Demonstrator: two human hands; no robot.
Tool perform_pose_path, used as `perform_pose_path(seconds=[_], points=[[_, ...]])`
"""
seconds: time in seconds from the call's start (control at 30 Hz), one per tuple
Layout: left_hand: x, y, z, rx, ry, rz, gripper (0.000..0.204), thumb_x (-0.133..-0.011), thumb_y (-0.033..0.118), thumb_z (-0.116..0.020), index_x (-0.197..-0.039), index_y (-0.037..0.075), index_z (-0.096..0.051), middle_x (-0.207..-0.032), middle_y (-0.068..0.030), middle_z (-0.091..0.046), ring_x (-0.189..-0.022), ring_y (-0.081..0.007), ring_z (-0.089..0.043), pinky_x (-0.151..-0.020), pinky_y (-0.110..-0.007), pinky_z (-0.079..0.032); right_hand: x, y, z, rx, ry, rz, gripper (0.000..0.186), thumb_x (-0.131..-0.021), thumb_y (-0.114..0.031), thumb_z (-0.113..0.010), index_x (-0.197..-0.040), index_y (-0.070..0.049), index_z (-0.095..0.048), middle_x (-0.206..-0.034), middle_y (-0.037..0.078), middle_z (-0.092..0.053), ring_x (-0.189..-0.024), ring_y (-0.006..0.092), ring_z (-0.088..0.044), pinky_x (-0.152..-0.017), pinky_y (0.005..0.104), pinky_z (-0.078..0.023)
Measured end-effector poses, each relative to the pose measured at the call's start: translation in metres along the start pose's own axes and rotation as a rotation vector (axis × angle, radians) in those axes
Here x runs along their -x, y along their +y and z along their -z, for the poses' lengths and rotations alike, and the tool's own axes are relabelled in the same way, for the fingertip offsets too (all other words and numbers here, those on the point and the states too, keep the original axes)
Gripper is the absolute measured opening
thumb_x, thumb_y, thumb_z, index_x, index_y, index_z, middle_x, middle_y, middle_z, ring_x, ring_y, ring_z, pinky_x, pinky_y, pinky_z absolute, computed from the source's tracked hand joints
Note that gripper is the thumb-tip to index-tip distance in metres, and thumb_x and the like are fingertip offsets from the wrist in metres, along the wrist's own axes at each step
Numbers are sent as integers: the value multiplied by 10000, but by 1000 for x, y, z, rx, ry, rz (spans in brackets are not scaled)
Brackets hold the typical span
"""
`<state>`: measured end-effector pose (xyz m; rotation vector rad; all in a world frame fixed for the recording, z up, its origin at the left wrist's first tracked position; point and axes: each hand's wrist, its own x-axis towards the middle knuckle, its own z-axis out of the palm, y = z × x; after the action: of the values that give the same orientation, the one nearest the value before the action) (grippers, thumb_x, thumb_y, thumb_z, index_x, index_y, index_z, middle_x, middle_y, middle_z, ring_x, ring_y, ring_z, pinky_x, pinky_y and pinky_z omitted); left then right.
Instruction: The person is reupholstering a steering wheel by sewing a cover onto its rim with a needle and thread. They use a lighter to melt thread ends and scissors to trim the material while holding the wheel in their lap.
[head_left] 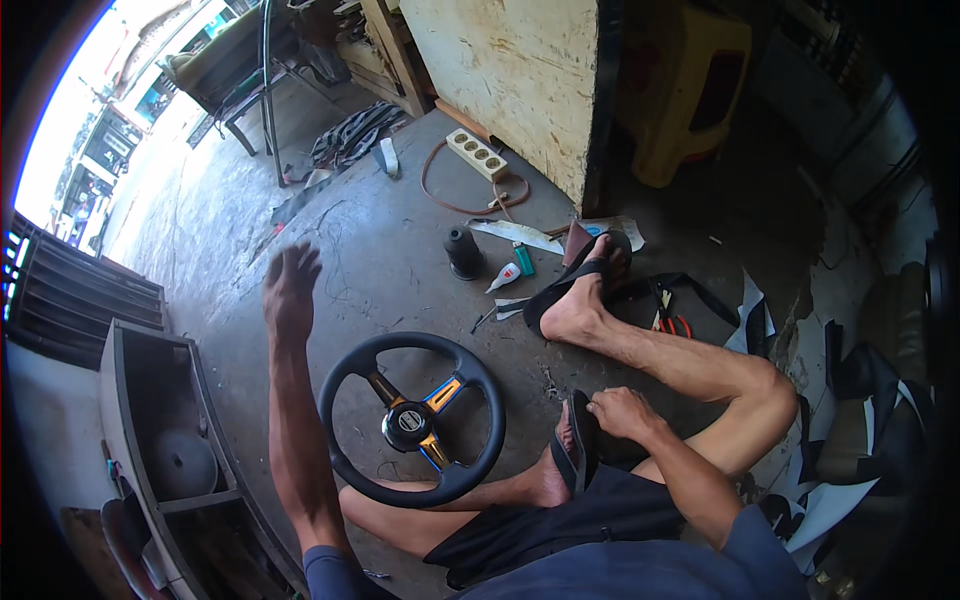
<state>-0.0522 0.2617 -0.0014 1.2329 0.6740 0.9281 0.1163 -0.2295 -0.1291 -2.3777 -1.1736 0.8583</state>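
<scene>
A black steering wheel (478, 365) with three gold-and-dark spokes and a round centre cap lies tilted over my bent left leg. Neither hand touches it. My left hand (291, 290) is held out beyond the wheel's far left side, back of the hand up, its fingers apart and partly bent; I see nothing in them. Right of the wheel, my right hand (622, 412) is closed, fingertips pinched together beside the edge of the black flip-flop (581, 440) on my left foot. Whatever the pinch holds is too small or hidden to make out.
Past the wheel stand a black thread cone (463, 253), a small white bottle (503, 278) and a green lighter (524, 259). A power strip (476, 154) lies farther off. Red-handled scissors (683, 326) rest beyond my right leg. An open cabinet (165, 420) stands left.
</scene>
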Motion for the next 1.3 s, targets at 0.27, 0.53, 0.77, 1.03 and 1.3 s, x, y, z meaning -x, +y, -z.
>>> perform_pose_path(seconds=[0.27, 0.53, 0.77, 1.03, 1.3], points=[[-25, 87, -110, -16, -328, -264, 316, -1039, 203, -571, -1240, -41, -577, -1256, -184, -638, -1177, -290, -642, -973, -397, -547, 7, 1, -8, 57, -137, -193, 272, -959, -255, -585, -1006, -33, -735, -1034, 246, -710, -1017, 424, -680, -907, 520, -524], [19, 135, -50, -225, -245, -507, 395, -1060, 142, -443, -1420, -21, -439, -1458, -222, -490, -1335, -390, -508, -1107, -435, -429, 53, 8, 71, -193, -334, 260, 447, -939, -380, -652, -1320, -146, -641, -1217, 200, -651, -1131, 378, -631, -987, 456, -495], [148, 148, 84, -652, 190, -465, 348, -1067, 176, -490, -1361, -12, -485, -1411, -162, -531, -1237, -286, -540, -1068, -399, -457, 68, 27, 256, -246, -229, 378, 285, -945, -239, -685, -1122, -22, -735, -1120, 138, -716, -1059, 256, -701, -880, 364, -563], [313, 93, 159, -337, 434, -147, 208, -1049, 213, -565, -1167, 53, -627, -1191, -101, -663, -992, -191, -643, -879, -320, -497, -25, 180, 194, -286, -302, -356, 343, -912, -278, -724, -1083, -2, -616, -980, 125, -698, -857, 182, -701, -713, 343, -574], [394, 91, 232, -688, 753, 493, 436, -898, 48, -640, -1331, 77, -602, -1215, -73, -661, -1015, -162, -651, -846, -316, -517, -58, 243, 109, 170, -223, -218, 467, -864, -384, -730, -1043, 3, -542, -939, 200, -689, -862, 346, -689, -787, 442, -525]])
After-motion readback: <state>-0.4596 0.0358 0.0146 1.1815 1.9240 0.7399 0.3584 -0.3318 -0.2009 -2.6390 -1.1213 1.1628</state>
